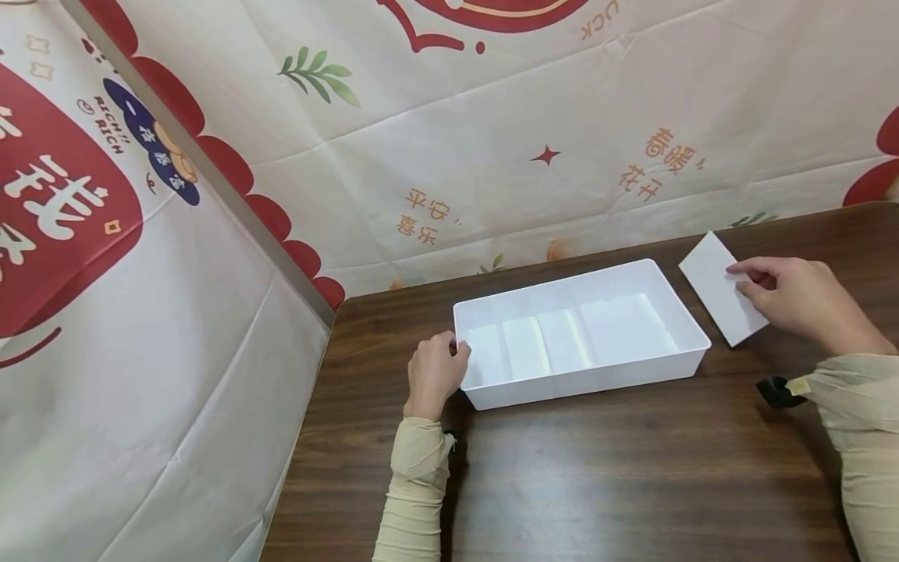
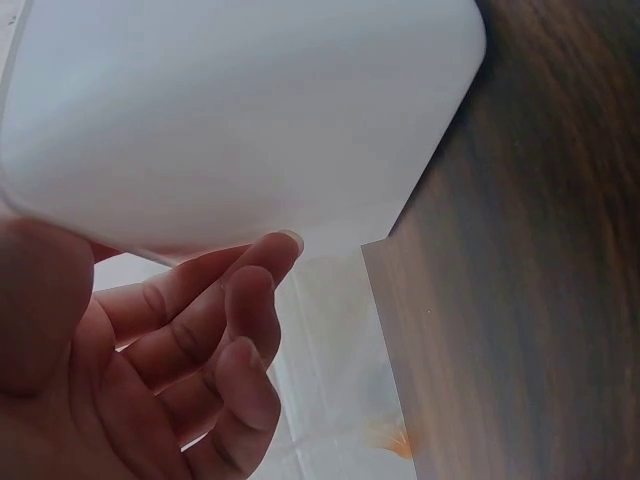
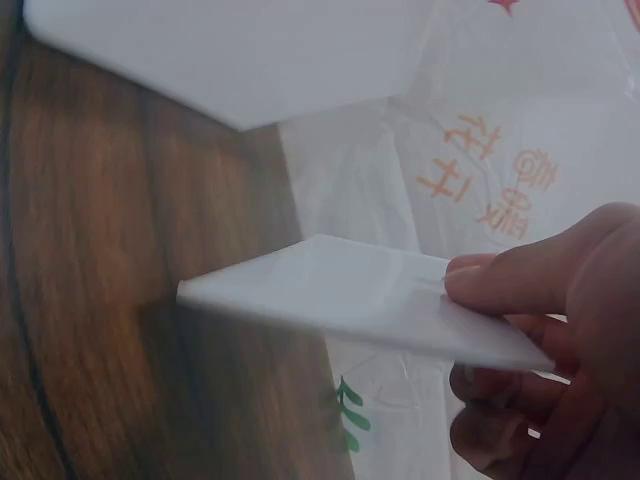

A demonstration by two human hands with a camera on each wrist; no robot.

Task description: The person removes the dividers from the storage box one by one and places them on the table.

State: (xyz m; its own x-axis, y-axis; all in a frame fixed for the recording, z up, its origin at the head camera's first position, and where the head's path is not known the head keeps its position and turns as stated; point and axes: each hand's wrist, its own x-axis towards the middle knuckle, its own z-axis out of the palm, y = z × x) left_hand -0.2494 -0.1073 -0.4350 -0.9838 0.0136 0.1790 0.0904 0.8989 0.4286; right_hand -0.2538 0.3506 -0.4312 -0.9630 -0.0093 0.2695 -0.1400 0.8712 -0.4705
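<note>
Head view: a white panel (image 1: 718, 294) was pinched in my right hand (image 1: 804, 300), just right of the rectangular tray (image 1: 590, 382) whose left end my left hand (image 1: 433, 375) gripped; wood-grain tabletop (image 1: 569, 484) gave room toward me. Only the right wrist view showed the panel's thin edge.

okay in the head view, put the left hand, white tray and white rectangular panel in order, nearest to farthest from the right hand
1. White rectangular panel: held in the right hand.
2. White tray: left of the panel.
3. Left hand: at the tray's left end.
</note>
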